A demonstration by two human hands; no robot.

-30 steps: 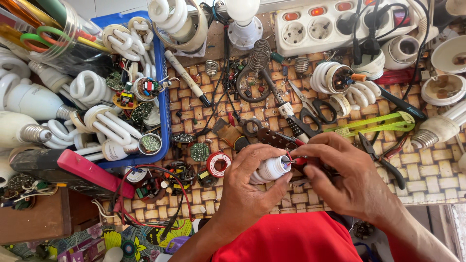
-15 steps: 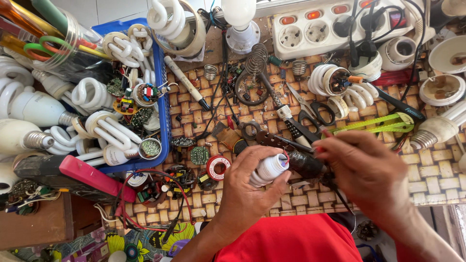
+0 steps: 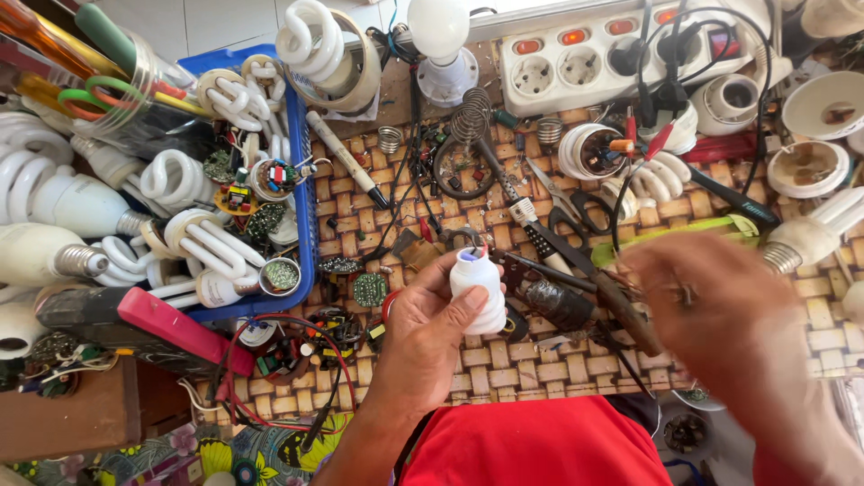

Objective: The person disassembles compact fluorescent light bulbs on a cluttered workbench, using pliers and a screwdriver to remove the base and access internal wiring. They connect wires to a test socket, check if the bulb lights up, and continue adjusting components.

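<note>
In the head view, the left hand (image 3: 432,328) sits at lower centre of the frame, fingers and thumb wrapped around a small white lamp base (image 3: 477,288) held upright above the woven bench (image 3: 504,360). The shell looks like light, rigid moulded plastic, smooth enough to slip and likely to crack if squeezed hard, so the wide lower body seems the safest grip, away from the narrow neck on top. The right hand (image 3: 720,315) is a blur at centre right; whether it is spread or pinching something I cannot tell. A dark soldering tool (image 3: 585,297) lies between the hands.
</note>
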